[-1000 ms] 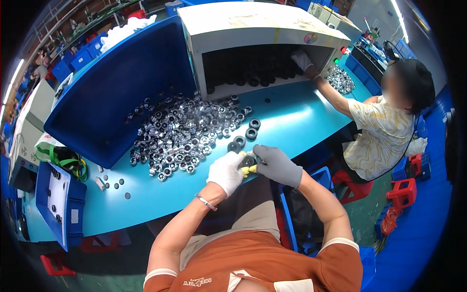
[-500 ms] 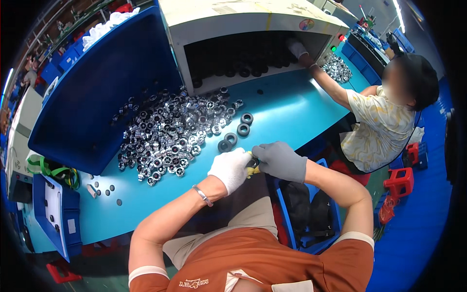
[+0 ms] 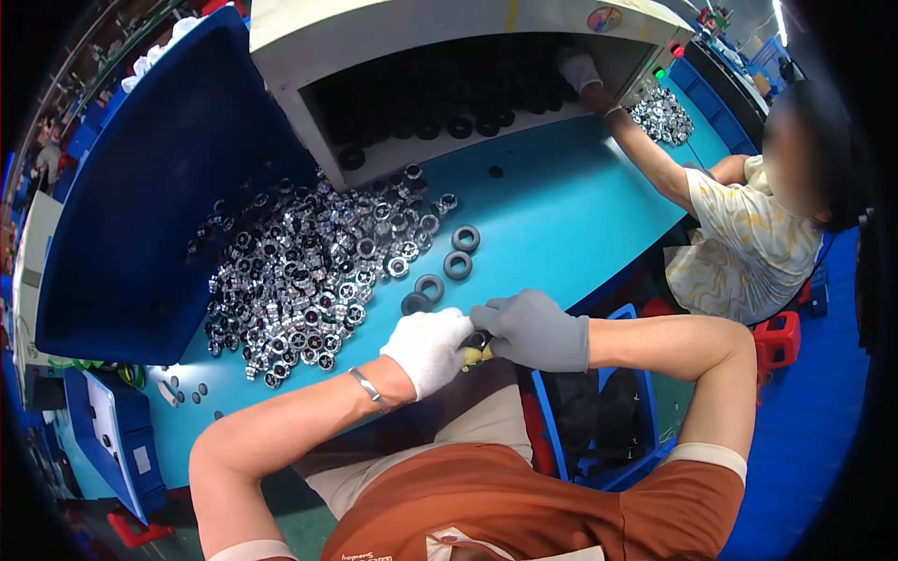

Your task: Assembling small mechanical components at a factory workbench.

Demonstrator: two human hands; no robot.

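1. Left hand (image 3: 428, 352) (white glove) and right hand (image 3: 538, 332) (grey glove) are both closed, pinching a small dark tyre (image 3: 477, 340) between them.
2. That tyre sits at the near edge of the table (image 3: 580, 220) – partly hidden by fingers.
3. Four loose tyres (image 3: 457, 277) lie beyond the left hand.
4. Shiny wheels (image 3: 309, 271) heap farther left – against the blue bin (image 3: 159, 206).
5. A co-worker's hand (image 3: 580, 71) reaches inside the machine (image 3: 421, 33).

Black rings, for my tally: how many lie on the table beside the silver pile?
4: two rings nearer the white machine, two by the left hand; others may be hidden.
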